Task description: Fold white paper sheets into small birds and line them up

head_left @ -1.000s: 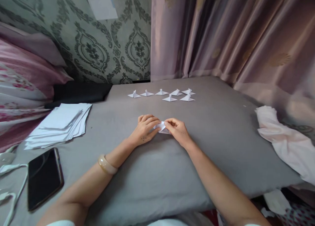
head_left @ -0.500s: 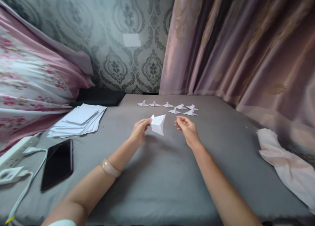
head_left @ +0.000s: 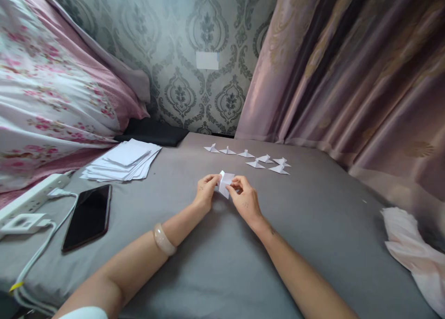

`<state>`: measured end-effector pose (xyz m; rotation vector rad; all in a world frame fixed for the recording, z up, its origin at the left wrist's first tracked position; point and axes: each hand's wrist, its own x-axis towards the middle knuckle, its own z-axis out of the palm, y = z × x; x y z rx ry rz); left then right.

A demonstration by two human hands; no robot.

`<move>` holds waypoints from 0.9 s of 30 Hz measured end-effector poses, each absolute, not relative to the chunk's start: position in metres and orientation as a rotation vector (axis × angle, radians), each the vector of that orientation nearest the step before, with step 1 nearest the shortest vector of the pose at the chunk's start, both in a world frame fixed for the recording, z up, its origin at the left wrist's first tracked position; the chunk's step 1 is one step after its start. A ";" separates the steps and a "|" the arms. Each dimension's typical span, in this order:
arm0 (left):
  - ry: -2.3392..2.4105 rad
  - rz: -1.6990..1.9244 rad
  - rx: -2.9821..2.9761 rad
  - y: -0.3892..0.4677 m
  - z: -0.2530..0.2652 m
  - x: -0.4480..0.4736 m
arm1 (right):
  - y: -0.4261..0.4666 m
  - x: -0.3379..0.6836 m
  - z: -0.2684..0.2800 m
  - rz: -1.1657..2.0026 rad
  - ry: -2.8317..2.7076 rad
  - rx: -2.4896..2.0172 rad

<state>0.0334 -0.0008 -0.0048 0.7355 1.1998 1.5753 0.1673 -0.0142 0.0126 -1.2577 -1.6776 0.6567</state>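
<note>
A small folded white paper piece [head_left: 226, 180] is held between both hands above the grey cloth surface [head_left: 222, 268]. My left hand [head_left: 206, 189] pinches its left edge between thumb and fingers. On the opposite side, my right hand [head_left: 245, 197] grips it with thumb and fingertips. Just beyond my hands stand several folded paper figures [head_left: 255, 163] with flat wings and a raised middle, in two loose rows.
At left lie a stack of white paper [head_left: 121, 163], a black phone [head_left: 87, 217] and a white power strip [head_left: 33, 198] with cables. A black flat item [head_left: 153, 132] sits behind the stack. Bunched pale cloth [head_left: 413, 249] lies at right; curtains [head_left: 313, 87] border the far right.
My right hand has come in from the right and now grips the folded paper too. The paper has turned and sits lower, and the whole view has shifted slightly.
</note>
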 end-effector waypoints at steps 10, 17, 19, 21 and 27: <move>1.115 1.550 0.913 -0.011 0.001 0.032 | 0.007 0.183 -0.013 0.938 -1.402 -1.081; 1.090 1.431 1.135 -0.009 -0.004 0.027 | 0.014 0.189 -0.022 0.961 -1.408 -1.088; 1.084 1.413 1.151 -0.008 -0.003 0.025 | 0.014 0.188 -0.022 0.951 -1.406 -1.107; 1.069 1.379 1.152 -0.008 -0.002 0.024 | 0.014 0.188 -0.021 0.936 -1.402 -1.120; 1.088 1.329 1.147 -0.009 -0.001 0.027 | 0.013 0.190 -0.019 0.910 -1.440 -1.087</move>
